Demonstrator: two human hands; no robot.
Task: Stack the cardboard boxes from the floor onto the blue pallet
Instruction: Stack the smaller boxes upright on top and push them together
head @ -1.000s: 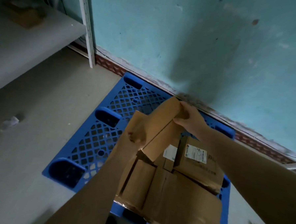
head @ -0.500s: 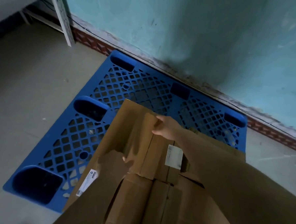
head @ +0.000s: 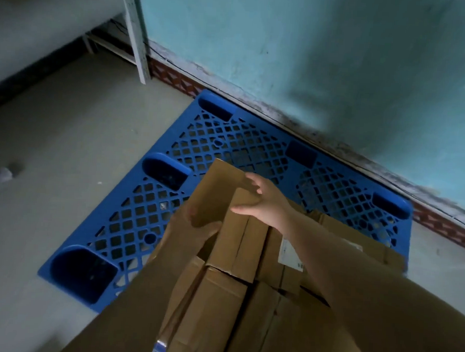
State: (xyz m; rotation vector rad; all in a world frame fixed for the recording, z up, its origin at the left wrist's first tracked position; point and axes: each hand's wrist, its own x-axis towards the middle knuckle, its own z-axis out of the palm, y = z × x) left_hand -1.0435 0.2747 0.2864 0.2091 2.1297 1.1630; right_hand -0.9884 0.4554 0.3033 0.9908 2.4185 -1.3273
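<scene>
We assess this as a storeroom or small warehouse corner: a blue plastic pallet [head: 227,148] lies on a bare concrete floor [head: 66,145] against a stained, scuffed turquoise wall [head: 313,45]. We also note white metal shelving [head: 134,30] at upper left and flattened cardboard boxes [head: 238,257] heaped on the pallet

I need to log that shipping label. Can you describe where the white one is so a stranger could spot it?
Start at the blue pallet against the turquoise wall. Brown cardboard boxes are piled on its near side. The white label sits beside the right forearm, the one pale patch on all that brown.
</scene>
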